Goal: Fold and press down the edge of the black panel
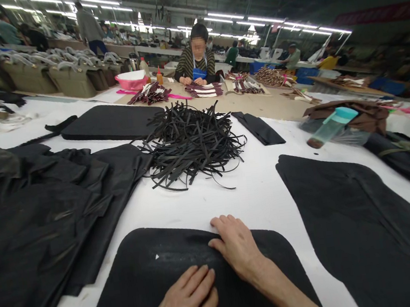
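Observation:
A black rounded panel [146,277] lies flat on the white table [259,191] right in front of me. My left hand [185,304] rests flat on it, fingers stretched out and together. My right hand [235,245] presses on the panel's far edge, its fingertips curled over that edge. Neither hand holds a loose object. Beyond the panel sits a heap of thin black strips [188,143].
Stacked black fabric pieces [28,217] cover the left. Another black panel [361,223] lies at right, one more black panel [110,121] at the back. A bottle with a teal cap [332,126] lies at right. A seated person [197,59] works across the table; beige bags [66,76] line the far left.

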The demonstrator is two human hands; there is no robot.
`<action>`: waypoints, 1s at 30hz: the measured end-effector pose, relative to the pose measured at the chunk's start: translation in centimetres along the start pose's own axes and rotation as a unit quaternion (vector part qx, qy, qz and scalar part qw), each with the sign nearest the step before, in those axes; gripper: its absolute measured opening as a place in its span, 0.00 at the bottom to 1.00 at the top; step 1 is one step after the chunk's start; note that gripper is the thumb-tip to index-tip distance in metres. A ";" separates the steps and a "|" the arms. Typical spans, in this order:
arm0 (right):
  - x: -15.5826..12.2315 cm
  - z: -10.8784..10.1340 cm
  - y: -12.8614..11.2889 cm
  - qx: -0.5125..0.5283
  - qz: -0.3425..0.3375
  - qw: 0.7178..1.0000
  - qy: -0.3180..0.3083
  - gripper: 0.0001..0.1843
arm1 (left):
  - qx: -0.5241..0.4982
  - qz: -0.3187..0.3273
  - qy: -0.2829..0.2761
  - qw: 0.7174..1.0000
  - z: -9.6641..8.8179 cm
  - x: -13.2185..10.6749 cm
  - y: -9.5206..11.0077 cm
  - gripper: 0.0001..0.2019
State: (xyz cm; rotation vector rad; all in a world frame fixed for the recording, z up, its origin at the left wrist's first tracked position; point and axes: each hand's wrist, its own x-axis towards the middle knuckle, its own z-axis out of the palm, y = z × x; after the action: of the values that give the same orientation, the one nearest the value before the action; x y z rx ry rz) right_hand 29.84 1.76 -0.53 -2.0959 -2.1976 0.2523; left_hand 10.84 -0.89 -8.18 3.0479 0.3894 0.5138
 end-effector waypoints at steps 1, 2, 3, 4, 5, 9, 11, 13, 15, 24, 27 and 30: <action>0.2 -0.1 0.2 0.008 -0.003 1.000 -0.007 0.06 | 0.000 -0.003 -0.003 1.000 0.1 -0.1 -0.1 0.21; 0.2 -0.4 0.4 0.020 -0.008 1.000 -0.014 0.05 | 0.001 -0.004 -0.006 1.000 0.1 -0.3 -0.1 0.23; 0.3 -0.7 0.6 0.034 -0.014 0.999 -0.019 0.06 | 0.002 -0.007 -0.003 1.000 0.1 -0.3 -0.2 0.23; 0.2 -1.0 0.7 0.050 -0.021 0.998 -0.021 0.07 | 0.002 -0.011 0.000 1.000 0.1 -0.4 -0.3 0.24; 0.1 -1.3 0.7 0.066 -0.030 0.997 -0.021 0.08 | -0.001 -0.016 0.002 1.000 0.0 -0.4 -0.4 0.24; -0.7 -1.9 0.8 0.072 -0.059 0.996 0.007 0.09 | -0.039 -0.022 -0.029 0.999 -1.0 -0.2 -1.0 0.28; -1.1 -1.6 1.1 0.030 -0.070 0.995 0.066 0.09 | -0.061 -0.036 -0.048 0.996 -1.8 -0.2 -1.2 0.30; -1.4 -1.4 1.4 -0.021 -0.094 0.984 0.151 0.10 | -0.078 -0.071 -0.053 0.993 -2.5 -0.3 -0.9 0.30; -1.6 -1.8 1.6 -0.059 -0.129 0.964 0.223 0.13 | -0.110 -0.119 -0.044 0.986 -2.7 -0.5 -0.2 0.31; -1.9 -5.0 0.7 -0.133 -0.233 0.928 0.260 0.15 | -0.261 -0.197 0.074 0.942 -4.7 3.5 0.7 0.25; -1.8 -4.4 0.2 -0.123 -0.232 0.933 0.247 0.12 | -0.295 -0.238 -0.034 0.925 -5.9 7.3 0.0 0.22; -1.8 -4.0 0.8 -0.083 -0.151 0.972 0.160 0.08 | -0.303 -0.296 -0.112 0.899 -5.3 9.6 -0.4 0.16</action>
State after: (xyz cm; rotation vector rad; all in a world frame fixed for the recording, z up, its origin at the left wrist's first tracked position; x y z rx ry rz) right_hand 31.40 0.22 3.30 -1.6869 -2.3512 -0.2835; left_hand 17.79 1.78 -0.13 2.1969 0.8975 0.1872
